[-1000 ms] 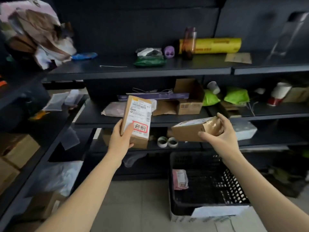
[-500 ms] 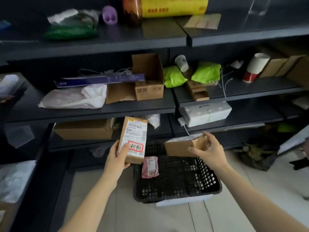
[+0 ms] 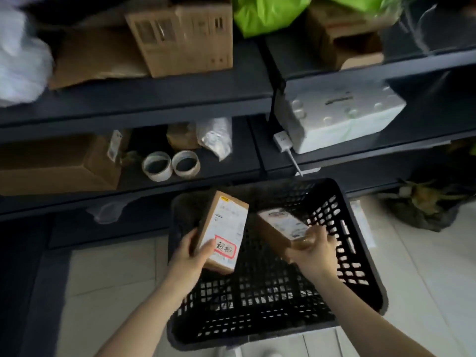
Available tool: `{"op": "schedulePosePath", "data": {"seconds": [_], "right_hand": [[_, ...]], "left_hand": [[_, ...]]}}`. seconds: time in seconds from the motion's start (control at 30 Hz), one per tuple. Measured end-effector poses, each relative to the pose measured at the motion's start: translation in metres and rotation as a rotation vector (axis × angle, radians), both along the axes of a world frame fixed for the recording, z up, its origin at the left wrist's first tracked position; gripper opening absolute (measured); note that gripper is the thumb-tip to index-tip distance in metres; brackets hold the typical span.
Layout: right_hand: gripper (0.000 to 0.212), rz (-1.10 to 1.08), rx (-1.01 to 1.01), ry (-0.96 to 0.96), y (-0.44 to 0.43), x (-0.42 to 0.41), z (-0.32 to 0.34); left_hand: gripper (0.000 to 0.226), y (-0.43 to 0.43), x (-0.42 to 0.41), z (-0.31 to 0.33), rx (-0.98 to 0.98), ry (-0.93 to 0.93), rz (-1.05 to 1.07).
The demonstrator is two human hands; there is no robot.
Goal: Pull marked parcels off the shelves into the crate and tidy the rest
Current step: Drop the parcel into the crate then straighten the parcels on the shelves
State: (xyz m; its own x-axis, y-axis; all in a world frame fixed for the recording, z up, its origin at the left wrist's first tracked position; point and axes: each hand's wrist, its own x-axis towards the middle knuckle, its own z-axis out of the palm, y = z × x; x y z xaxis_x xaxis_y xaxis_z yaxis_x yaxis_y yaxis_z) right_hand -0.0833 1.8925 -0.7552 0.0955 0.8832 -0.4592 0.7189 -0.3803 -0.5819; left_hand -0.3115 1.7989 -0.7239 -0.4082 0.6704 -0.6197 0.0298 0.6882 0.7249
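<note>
Parcels held in two bare hands over a black lattice crate (image 3: 356, 253), which stands on a pale tiled floor (image 3: 108, 274) in front of dark metal shelves (image 3: 154, 104).

The left hand (image 3: 192, 256) grips the lower end of a brown cardboard parcel (image 3: 226, 222). Its fingers curl round the left edge, and the thumb lies across the front, touching a red-bordered sticker (image 3: 226, 247) with handwritten characters. This marked parcel stands nearly upright, leaning a little to the right, over the left side of the crate's opening.

The right hand (image 3: 313, 253) holds a second brown parcel (image 3: 280, 228) by its near, taped end, with the fingers wrapped over the top. A white shipping label faces up. The parcel tilts, its far end pointing up and left, over the middle of the crate. The two parcels are just beside each other with a narrow gap between them. Whether either one touches the crate's floor cannot be told.

On the lowest shelf behind the crate, two tape rolls (image 3: 156, 166) sit side by side, between a large cardboard box (image 3: 59, 163) on the left and a clear plastic packet (image 3: 216, 137). Further right is a white foam box (image 3: 345, 119) with a white plug (image 3: 282, 141) just beside it. The shelf above holds a printed carton (image 3: 185, 34), green bags (image 3: 268, 14) and a blurred white bag (image 3: 20, 60).
</note>
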Motion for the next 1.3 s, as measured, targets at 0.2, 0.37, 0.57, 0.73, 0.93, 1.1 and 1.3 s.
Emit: {"op": "schedulePosePath", "data": {"seconds": [0.2, 0.37, 0.57, 0.73, 0.93, 1.1, 1.3], "right_hand": [[0.074, -0.07, -0.141, -0.061, 0.013, -0.011, -0.099], [0.081, -0.097, -0.144, -0.09, 0.025, -0.019, -0.158], [0.079, 0.032, -0.171, -0.049, 0.017, -0.024, -0.198], [0.077, 0.327, -0.227, -0.12, 0.026, -0.017, -0.214], [0.074, 0.503, -0.253, -0.16, 0.032, -0.01, -0.223], [0.076, 0.503, -0.283, -0.131, 0.035, -0.009, -0.228], [0.075, 0.424, -0.268, -0.086, 0.041, -0.013, -0.231]], "left_hand": [[0.043, 0.03, 0.02, -0.102, -0.151, -0.055, -0.111], [0.05, 0.04, 0.021, -0.176, -0.218, -0.014, -0.078], [0.053, 0.046, 0.028, -0.211, -0.252, -0.056, -0.058], [0.059, 0.055, 0.042, -0.23, -0.222, -0.043, -0.031], [0.066, 0.067, 0.061, -0.251, -0.243, 0.31, -0.107], [0.078, 0.053, 0.061, -0.248, -0.117, 0.631, -0.331], [0.052, 0.051, 0.056, -0.26, -0.001, 0.621, -0.442]]}}
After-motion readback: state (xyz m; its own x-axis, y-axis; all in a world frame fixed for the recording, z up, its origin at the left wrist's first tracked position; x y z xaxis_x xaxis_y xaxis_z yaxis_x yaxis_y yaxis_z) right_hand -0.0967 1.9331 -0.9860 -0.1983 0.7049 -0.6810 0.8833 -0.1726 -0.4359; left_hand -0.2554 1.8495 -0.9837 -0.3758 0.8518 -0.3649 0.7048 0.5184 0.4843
